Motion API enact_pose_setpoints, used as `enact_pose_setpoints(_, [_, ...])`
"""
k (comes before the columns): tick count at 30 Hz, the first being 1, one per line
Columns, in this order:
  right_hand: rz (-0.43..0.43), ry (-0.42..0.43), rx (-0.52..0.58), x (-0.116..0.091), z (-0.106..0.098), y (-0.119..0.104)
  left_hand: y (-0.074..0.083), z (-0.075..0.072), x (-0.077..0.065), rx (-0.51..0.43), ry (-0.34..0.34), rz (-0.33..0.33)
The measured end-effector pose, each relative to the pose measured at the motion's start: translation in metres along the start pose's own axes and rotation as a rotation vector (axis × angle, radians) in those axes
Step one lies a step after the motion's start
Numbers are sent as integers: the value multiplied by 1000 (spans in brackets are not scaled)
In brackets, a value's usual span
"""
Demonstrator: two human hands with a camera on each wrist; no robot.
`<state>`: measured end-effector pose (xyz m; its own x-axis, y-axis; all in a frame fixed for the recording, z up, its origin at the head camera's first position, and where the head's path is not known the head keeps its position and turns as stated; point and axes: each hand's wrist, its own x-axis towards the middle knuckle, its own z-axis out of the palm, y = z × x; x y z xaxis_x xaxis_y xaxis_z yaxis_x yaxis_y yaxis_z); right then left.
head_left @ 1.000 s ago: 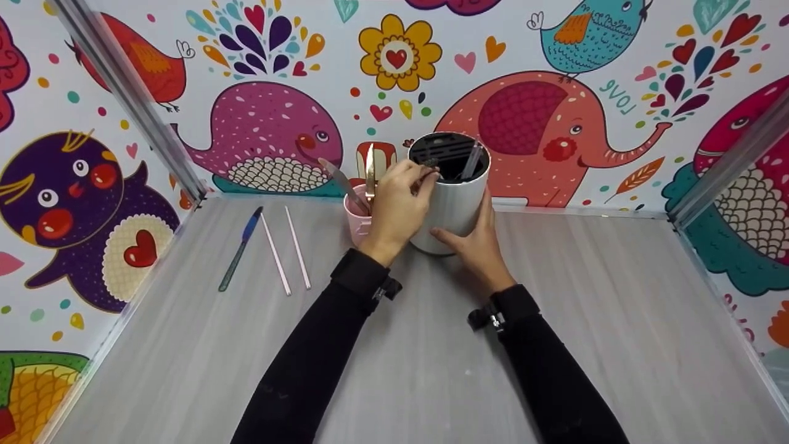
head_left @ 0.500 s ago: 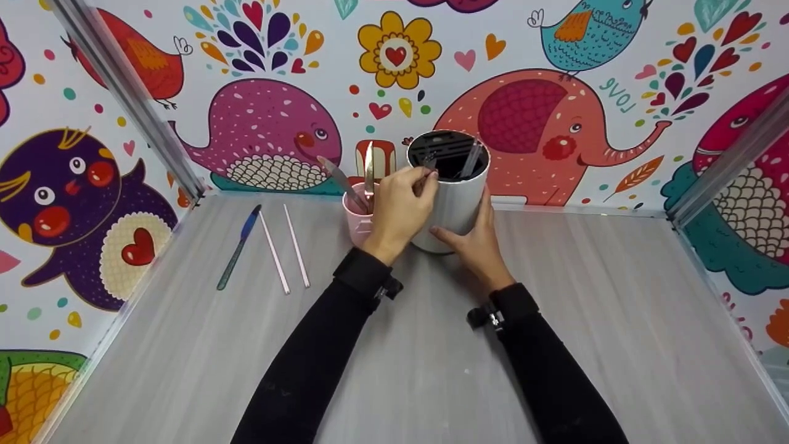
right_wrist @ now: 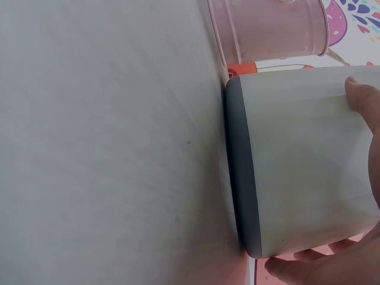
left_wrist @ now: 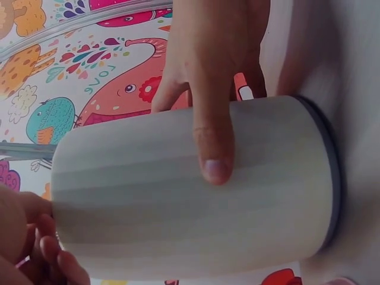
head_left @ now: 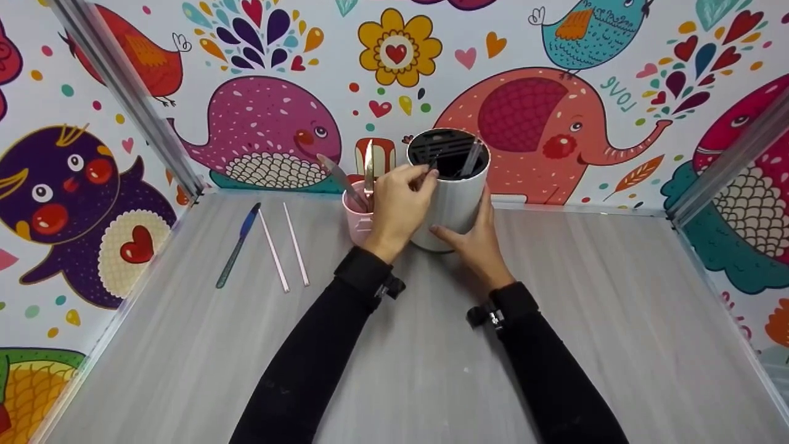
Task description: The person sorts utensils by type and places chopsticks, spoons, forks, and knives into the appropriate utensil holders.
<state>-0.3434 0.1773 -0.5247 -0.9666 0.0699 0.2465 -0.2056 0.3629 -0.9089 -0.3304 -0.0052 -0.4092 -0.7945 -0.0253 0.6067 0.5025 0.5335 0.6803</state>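
A tall white cylindrical holder (head_left: 455, 206) with a black slotted top stands upright on the table. Clear, stick-like pieces (head_left: 471, 159) protrude from the right of its opening. My left hand (head_left: 399, 206) is at the near left rim, thumb and fingers pinching a small, thin dark item whose kind is unclear, mostly hidden by the fingers. My right hand (head_left: 478, 246) grips the holder's lower right side, its thumb (left_wrist: 217, 160) on the front and the other fingers wrapped round behind. Beside my left hand, a pink cup (head_left: 357, 219) holds upright knives (head_left: 369, 166), silver and gold-toned.
To the left on the grey table (head_left: 394, 382) lie a slim blue and teal utensil (head_left: 237, 246) and two pale pink sticks (head_left: 273, 250). Patterned panels (head_left: 246, 135) close off the back and sides, with metal posts (head_left: 132, 105) at the corners.
Both hands keep nearly the same places on the holder. The small item in my left fingers shifts slightly at the rim. The head view tilts down a little.
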Motion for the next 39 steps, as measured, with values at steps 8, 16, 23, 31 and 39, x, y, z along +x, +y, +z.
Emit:
enact_pose_setpoints(8, [-13, 0, 2, 0, -1, 1, -2, -5, -3, -2, 21, 1])
enact_pose_setpoints(16, [-38, 15, 21, 0, 1, 2, -7, -14, -18, 16, -39, -18])
enact_pose_setpoints(23, [-14, 7, 13, -2, 0, -1, -15, -32, -37, 98, -112, -47])
enact_pose_setpoints(31, [44, -14, 6, -2, -1, -4, -32, -61, -50, 162, -77, -145])
enact_pose_setpoints(39, [28, -18, 9, -2, -2, -5, -71, -97, -43, 322, -38, -322])
